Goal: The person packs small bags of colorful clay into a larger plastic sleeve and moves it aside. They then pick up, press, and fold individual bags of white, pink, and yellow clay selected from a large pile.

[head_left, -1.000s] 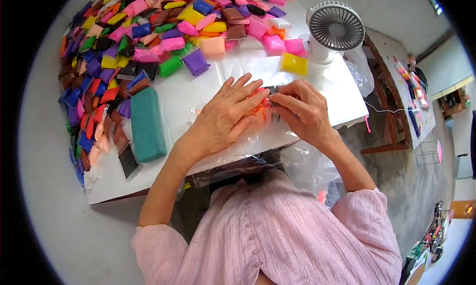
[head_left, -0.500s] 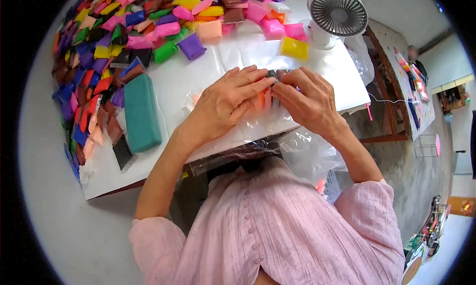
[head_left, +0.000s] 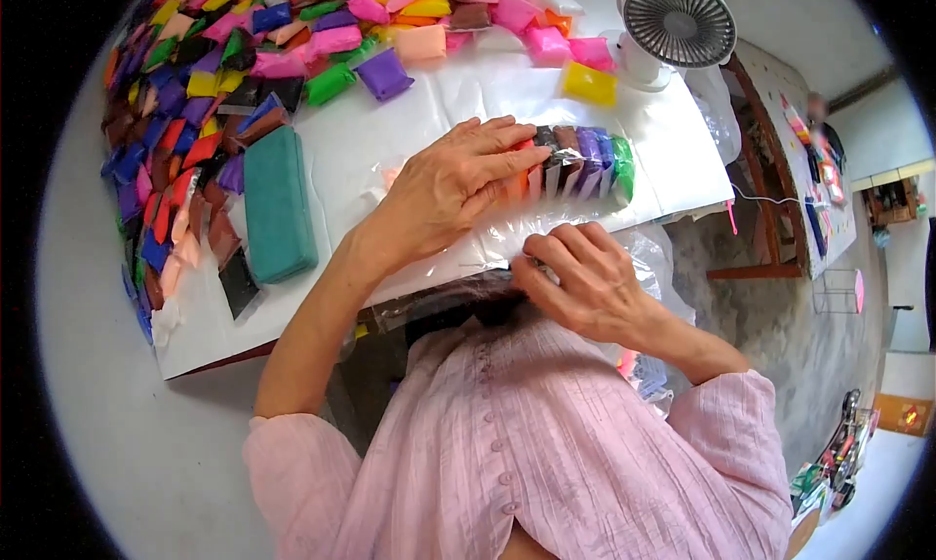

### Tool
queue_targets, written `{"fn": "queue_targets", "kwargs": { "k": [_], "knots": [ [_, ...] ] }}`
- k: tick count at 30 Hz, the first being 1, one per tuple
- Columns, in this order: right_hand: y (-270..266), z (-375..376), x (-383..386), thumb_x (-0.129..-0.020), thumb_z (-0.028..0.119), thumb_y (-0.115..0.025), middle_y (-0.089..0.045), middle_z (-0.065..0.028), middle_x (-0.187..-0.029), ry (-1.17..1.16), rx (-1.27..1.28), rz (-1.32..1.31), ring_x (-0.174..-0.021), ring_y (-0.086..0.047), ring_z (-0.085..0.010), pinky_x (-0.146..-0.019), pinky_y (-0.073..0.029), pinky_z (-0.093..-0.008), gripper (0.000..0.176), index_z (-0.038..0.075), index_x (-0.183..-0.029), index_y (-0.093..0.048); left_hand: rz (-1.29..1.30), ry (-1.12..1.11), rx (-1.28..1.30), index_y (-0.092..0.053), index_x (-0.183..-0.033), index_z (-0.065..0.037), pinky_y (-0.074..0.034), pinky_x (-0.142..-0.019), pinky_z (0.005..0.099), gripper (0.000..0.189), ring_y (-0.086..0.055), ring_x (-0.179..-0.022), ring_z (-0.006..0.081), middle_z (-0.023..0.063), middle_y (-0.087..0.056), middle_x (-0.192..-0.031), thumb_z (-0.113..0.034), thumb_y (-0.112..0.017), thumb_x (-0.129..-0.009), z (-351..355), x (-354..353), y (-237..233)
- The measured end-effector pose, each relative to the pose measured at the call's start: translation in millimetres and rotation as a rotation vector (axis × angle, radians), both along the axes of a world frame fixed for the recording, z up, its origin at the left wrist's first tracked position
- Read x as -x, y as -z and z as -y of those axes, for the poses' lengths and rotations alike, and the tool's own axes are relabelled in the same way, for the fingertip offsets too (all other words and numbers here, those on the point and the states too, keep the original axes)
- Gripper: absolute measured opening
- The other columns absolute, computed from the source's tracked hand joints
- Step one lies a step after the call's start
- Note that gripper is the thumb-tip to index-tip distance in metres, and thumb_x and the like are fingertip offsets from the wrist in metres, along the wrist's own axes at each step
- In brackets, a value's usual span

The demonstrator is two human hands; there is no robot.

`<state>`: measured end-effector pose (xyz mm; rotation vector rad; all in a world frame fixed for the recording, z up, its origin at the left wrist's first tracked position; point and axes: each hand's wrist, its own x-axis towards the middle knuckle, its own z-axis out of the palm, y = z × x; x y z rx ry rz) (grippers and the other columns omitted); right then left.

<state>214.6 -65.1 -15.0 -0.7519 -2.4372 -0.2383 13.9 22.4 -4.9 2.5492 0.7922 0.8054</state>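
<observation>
- Multicoloured, plastic-wrapped packet row (head_left: 593, 162) is steadied under the open left hand (head_left: 439, 185).
- Right hand (head_left: 580, 282) is curled beside the white tabletop's (head_left: 673, 160) near edge; grip cannot be told.

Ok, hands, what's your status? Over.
Left hand on packet row, left end. Right hand curled at table edge. Fan farther back, not blocking.

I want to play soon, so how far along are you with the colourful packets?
Done: several packets already make a neat row, with green at the right end. In hand: the left hand covers the other end; the right hand is by the table's front edge, its grip unclear. Left: maybe more from the big loose pile; I can't tell how many.
</observation>
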Motion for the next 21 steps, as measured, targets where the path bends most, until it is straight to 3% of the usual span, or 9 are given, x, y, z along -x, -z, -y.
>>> {"fn": "queue_targets", "kwargs": {
  "k": [3, 6, 11, 14, 18, 21],
  "knots": [
    [-2.2, -5.6, -1.4, -0.065, 0.010, -0.063, -0.053, -0.0057, -0.082, 0.030, -0.117, -0.025, -0.071, -0.052, -0.0178, -0.058, -0.040, -0.0296, 0.026, 0.003, -0.089, -0.062, 0.006, 0.009, 0.027, -0.059, -0.130, -0.010, -0.032, -0.114, 0.0411, 0.047, -0.047, -0.131, 0.0296, 0.0112, -0.053, -0.138, 0.000, -0.057, -0.085, -1.6, 1.3, 0.0],
    [-15.0, -15.0, 3.8, -0.066, 0.010, -0.063, -0.055, -0.0065, -0.085, 0.063, -0.206, -0.031, -0.073, -0.054, -0.0188, -0.059, -0.040, -0.0298, 0.024, 0.001, -0.089, -0.062, 0.029, 0.030, 0.077, -0.061, -0.128, -0.008, -0.033, -0.113, 0.0406, 0.044, -0.048, -0.130, 0.0298, 0.0118, -0.054, -0.138, 0.000, -0.057, -0.085, -3.1, 1.4, -2.3],
    [-36.0, -27.6, 10.9, -0.070, 0.009, -0.063, -0.057, -0.0151, -0.099, 0.182, -0.251, 0.017, -0.090, -0.060, -0.0278, -0.074, -0.048, -0.0376, 0.020, 0.000, -0.088, -0.062, 0.083, 0.069, 0.156, -0.062, -0.126, -0.005, -0.033, -0.112, 0.0394, 0.038, -0.047, -0.130, 0.0305, 0.0129, -0.053, -0.138, -0.003, -0.057, -0.088, -5.4, 3.8, -0.5],
    [-42.2, -37.1, 9.7, -0.072, 0.010, -0.062, -0.057, -0.0168, -0.101, 0.243, -0.210, 0.044, -0.092, -0.060, -0.0300, -0.076, -0.048, -0.0386, 0.019, 0.001, -0.088, -0.060, 0.074, 0.093, 0.179, -0.062, -0.125, -0.005, -0.033, -0.112, 0.0391, 0.036, -0.045, -0.132, 0.0305, 0.0133, -0.052, -0.139, -0.005, -0.057, -0.089, -5.6, 4.0, -4.0],
    [-39.0, -48.8, 8.8, -0.076, 0.011, -0.061, -0.058, -0.0138, -0.103, 0.244, -0.128, 0.022, -0.088, -0.061, -0.0271, -0.076, -0.048, -0.0385, 0.016, 0.005, -0.090, -0.057, 0.087, 0.129, 0.280, -0.062, -0.123, -0.005, -0.033, -0.112, 0.0388, 0.032, -0.043, -0.134, 0.0303, 0.0131, -0.052, -0.139, -0.010, -0.056, -0.093, -8.6, 7.3, -5.7],
    [-39.7, -51.6, 9.9, -0.077, 0.010, -0.062, -0.061, -0.0096, -0.096, 0.259, -0.083, 0.011, -0.079, -0.063, -0.0236, -0.069, -0.049, -0.0366, 0.016, 0.008, -0.092, -0.057, 0.099, 0.125, 0.361, -0.063, -0.121, -0.004, -0.033, -0.113, 0.0386, 0.029, -0.041, -0.135, 0.0295, 0.0130, -0.053, -0.138, -0.014, -0.054, -0.095, -10.9, 8.6, -4.4]
  ]
}}
